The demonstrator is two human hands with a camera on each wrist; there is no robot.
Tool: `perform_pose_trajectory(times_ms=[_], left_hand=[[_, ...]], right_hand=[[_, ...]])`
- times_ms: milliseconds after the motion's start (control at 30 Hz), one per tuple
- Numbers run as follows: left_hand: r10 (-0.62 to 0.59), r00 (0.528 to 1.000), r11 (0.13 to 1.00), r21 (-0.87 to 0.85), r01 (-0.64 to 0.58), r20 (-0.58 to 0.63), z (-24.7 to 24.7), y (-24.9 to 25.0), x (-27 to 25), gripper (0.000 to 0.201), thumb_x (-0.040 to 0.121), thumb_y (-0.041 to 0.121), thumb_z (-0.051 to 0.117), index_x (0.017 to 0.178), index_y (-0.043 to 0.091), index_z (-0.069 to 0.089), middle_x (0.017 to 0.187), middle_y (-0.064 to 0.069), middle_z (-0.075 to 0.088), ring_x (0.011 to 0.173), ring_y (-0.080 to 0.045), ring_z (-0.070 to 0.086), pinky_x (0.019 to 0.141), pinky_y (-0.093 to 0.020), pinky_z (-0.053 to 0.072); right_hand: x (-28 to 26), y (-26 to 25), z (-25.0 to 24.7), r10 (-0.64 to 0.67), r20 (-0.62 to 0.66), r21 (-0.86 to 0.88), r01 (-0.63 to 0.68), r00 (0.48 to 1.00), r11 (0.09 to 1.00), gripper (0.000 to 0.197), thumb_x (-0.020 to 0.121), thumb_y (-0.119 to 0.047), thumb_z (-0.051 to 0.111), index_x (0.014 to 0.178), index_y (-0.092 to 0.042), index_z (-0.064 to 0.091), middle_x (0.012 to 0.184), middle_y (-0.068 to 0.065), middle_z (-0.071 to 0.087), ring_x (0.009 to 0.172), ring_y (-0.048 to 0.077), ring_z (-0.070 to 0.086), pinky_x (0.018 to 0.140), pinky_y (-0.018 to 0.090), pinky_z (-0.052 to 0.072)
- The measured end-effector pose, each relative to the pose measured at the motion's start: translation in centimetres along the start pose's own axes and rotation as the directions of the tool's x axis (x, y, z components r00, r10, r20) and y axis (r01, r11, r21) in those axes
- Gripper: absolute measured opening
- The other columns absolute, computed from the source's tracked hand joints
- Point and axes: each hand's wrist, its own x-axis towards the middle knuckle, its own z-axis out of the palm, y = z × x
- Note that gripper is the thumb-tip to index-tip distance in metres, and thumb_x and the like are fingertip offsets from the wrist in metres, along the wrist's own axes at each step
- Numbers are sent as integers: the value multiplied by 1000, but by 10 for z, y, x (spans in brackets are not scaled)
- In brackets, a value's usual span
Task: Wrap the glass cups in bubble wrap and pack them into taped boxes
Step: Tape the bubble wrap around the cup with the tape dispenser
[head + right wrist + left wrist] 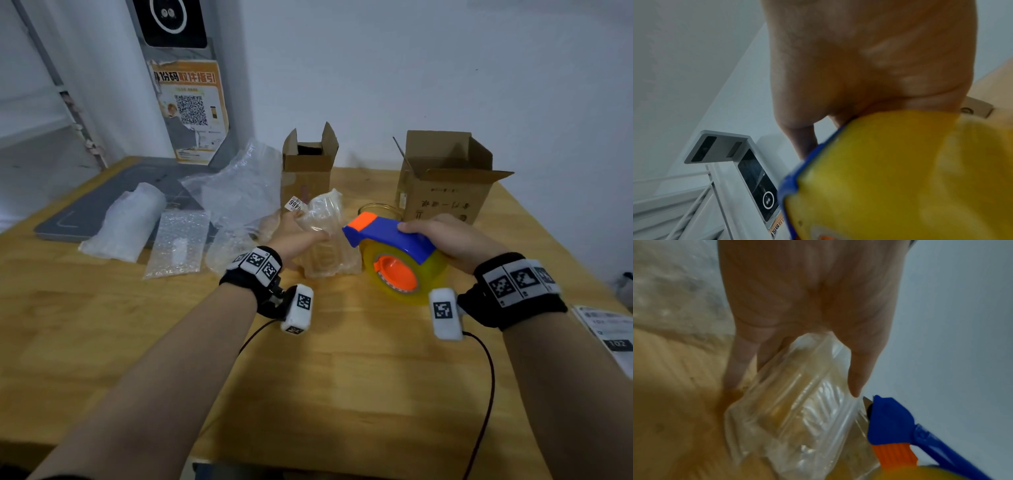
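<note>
The left hand (301, 240) is curled round the wrapped cup (325, 236) standing on the desk (308, 377), in front of the small box (308, 164). The right hand (445, 240) grips the blue tape dispenser (394, 253), its nose right at the wrap. Glass under air-pillow plastic, so I'd guess light but breakable, squashy and a bit slick — best held round the middle. Another bare glass (376, 209) sits behind the dispenser. Readable bits — "9466" on the small box's sticker, "102" on a paper (609, 332) at the desk's right edge
</note>
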Motion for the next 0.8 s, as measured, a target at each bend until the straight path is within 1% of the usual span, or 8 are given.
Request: perform_pose_trajectory(times_ms=[100, 233, 333, 433, 533, 633, 700, 800], left_hand=[[-36, 999, 998, 51, 35, 29, 2, 7, -2, 112, 70, 49, 91, 158, 29, 24, 139, 1, 45, 127, -33, 53, 94, -59, 55], [16, 1000, 1000, -17, -16, -25, 8, 8, 1, 110, 68, 43, 93, 156, 21, 31, 139, 1, 54, 120, -24, 57, 103, -52, 52], [-11, 998, 998, -66, 7, -65, 16, 11, 2, 113, 67, 39, 92, 158, 21, 26, 143, -6, 48, 127, -27, 51, 106, -54, 48], [-22, 998, 995, -95, 16, -67, 23, 14, 3, 116, 62, 42, 94, 155, 21, 27, 144, -6, 48, 119, -24, 49, 105, -57, 48], [-31, 997, 992, -121, 22, -72, 27, 13, 4, 120, 51, 50, 97, 150, 21, 36, 138, -3, 54, 114, -24, 52, 100, -56, 52], [-29, 990, 989, -147, 8, -135, 27, 10, 6, 103, 47, 50, 94, 138, 20, 55, 127, -1, 64, 114, -23, 59, 97, -51, 53], [-32, 988, 986, -169, 6, -152, 24, 9, 3, 80, 53, 45, 93, 123, 20, 64, 115, 2, 67, 107, -20, 63, 94, -48, 55], [-39, 988, 970, -243, 0, -153, 21, 6, 2, 38, 69, 30, 91, 96, 23, 65, 97, 5, 67, 91, -14, 64, 75, -37, 55]], right_hand=[[1, 9, -2, -3, 27, 41, 2, 1000, 999, 51, 91, -43, 75, 110, 4, 73, 101, 23, 77, 99, 41, 72, 92, 47, 53], [-2, 20, -3, -1, 114, 174, -19, 993, 985, 41, 101, -32, 64, 122, 3, 69, 113, 22, 75, 116, 40, 67, 109, 49, 48], [-6, 24, 0, -24, 155, 214, -10, 988, 977, 37, 104, -29, 58, 123, 2, 67, 117, 22, 74, 112, 36, 69, 105, 47, 51], [-9, 25, 0, -49, 164, 235, 9, 985, 972, 35, 105, -27, 56, 123, 1, 67, 117, 21, 74, 104, 30, 71, 95, 41, 55], [-10, 25, 0, -47, 189, 223, 4, 981, 975, 35, 104, -29, 57, 123, -2, 68, 115, 18, 76, 114, 34, 70, 103, 45, 53], [-9, 22, 3, -65, 208, 170, 29, 976, 985, 37, 104, -34, 58, 119, -3, 70, 113, 16, 77, 117, 35, 68, 109, 48, 50], [-9, 20, 5, -80, 215, 153, 47, 973, 987, 40, 104, -36, 57, 119, -2, 71, 112, 17, 77, 116, 37, 68, 107, 49, 50], [-9, 14, 6, -88, 228, 143, 56, 970, 988, 44, 105, -39, 55, 121, -2, 71, 112, 18, 77, 113, 39, 70, 105, 50, 52]])
